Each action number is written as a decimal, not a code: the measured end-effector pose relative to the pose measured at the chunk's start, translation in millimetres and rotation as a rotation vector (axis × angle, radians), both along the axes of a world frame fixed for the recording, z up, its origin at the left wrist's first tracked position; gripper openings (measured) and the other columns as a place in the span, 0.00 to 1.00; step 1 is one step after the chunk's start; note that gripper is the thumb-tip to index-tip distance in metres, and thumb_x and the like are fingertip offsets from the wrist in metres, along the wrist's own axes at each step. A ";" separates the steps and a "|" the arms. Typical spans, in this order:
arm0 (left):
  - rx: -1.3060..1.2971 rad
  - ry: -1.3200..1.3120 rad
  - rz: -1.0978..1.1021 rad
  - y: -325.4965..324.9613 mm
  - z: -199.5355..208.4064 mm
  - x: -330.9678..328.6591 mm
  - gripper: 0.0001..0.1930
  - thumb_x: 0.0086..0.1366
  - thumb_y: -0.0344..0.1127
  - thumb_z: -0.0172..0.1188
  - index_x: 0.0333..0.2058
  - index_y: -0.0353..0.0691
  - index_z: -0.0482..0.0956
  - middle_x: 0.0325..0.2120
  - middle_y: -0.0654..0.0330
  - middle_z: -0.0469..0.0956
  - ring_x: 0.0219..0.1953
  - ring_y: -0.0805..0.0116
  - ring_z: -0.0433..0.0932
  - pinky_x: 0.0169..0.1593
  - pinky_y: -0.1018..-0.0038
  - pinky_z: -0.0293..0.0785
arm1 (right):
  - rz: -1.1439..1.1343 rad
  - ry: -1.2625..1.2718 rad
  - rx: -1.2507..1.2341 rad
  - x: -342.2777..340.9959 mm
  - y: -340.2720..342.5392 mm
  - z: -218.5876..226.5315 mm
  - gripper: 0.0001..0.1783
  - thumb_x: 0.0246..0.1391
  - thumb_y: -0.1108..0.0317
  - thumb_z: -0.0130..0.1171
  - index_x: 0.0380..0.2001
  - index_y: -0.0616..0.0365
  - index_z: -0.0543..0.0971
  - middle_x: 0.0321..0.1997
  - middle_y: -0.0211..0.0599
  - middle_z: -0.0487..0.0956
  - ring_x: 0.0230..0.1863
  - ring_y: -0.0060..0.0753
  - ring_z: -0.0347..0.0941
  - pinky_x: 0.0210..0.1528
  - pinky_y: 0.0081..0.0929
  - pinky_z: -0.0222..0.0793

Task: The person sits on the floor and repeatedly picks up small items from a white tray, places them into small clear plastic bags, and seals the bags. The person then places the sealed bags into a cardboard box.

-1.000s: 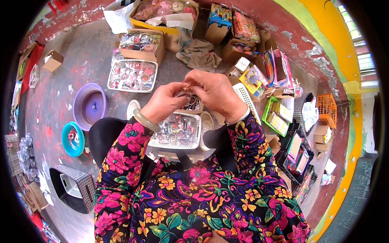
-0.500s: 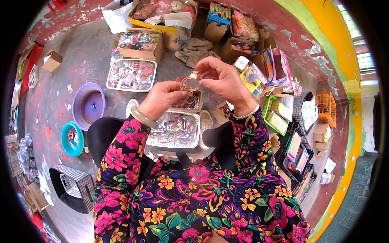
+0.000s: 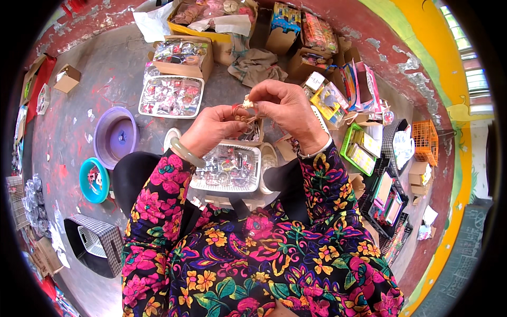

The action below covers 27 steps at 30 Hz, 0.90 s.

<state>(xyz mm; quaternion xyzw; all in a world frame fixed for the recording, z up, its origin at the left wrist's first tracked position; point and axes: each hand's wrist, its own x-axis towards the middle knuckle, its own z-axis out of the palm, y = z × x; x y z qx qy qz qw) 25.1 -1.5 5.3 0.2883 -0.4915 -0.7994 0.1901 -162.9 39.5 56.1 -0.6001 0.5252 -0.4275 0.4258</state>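
Note:
Both my hands meet in front of me, above a small cardboard box [image 3: 257,138] and a white basket [image 3: 224,189] of clear-bagged trinkets between my feet. What looks like a hair tie [image 3: 247,102], thin bands with a small cream ornament, stretches between them. My left hand [image 3: 208,131] is closed, with thumb and fingers pinching the bands. Thumb and fingertips of my right hand [image 3: 293,111] pinch at the cream ornament. The fingers partly hide the bands, so their exact shape cannot be made out.
Farther ahead stand another white basket [image 3: 199,105] of bagged items and a cardboard box [image 3: 207,58]. A purple basin [image 3: 105,132] and a teal basin [image 3: 84,185] lie to the left. Boxes, a green basket [image 3: 346,153] and an orange crate [image 3: 425,142] line the right.
My right hand has shifted slightly left, toward my left hand. The cream ornament has moved left with it, and the gap between the hands has narrowed.

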 end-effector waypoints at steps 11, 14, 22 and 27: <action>-0.077 -0.083 -0.016 0.9 0.5 -1.0 0.13 0.58 0.27 0.56 0.42 0.32 0.73 0.32 0.59 0.77 0.35 0.74 0.77 0.40 0.80 0.73 | -0.006 0.036 0.086 6.4 -0.3 3.7 0.08 0.44 0.74 0.58 0.30 0.64 0.75 0.25 0.28 0.76 0.28 0.15 0.70 0.31 0.16 0.67; -0.061 -0.090 -0.010 1.3 0.5 -1.0 0.13 0.58 0.27 0.56 0.43 0.31 0.73 0.33 0.59 0.77 0.35 0.75 0.77 0.40 0.80 0.73 | -0.032 0.055 0.034 5.8 0.0 1.0 0.08 0.44 0.75 0.58 0.31 0.64 0.75 0.26 0.30 0.76 0.29 0.16 0.70 0.31 0.17 0.68; -0.060 -0.063 -0.013 -3.3 -11.7 2.5 0.15 0.58 0.28 0.57 0.44 0.33 0.72 0.36 0.61 0.76 0.36 0.74 0.77 0.39 0.81 0.73 | 0.013 0.157 -0.027 -2.6 0.7 -0.3 0.10 0.42 0.75 0.55 0.31 0.63 0.79 0.27 0.36 0.77 0.30 0.27 0.74 0.33 0.22 0.68; -0.021 -0.058 -0.035 -2.8 -8.3 1.5 0.16 0.58 0.28 0.57 0.45 0.35 0.72 0.37 0.61 0.76 0.37 0.73 0.78 0.40 0.79 0.74 | 0.089 0.300 -0.138 -7.7 -0.2 -5.3 0.09 0.41 0.75 0.55 0.30 0.61 0.79 0.27 0.39 0.76 0.30 0.35 0.73 0.32 0.25 0.68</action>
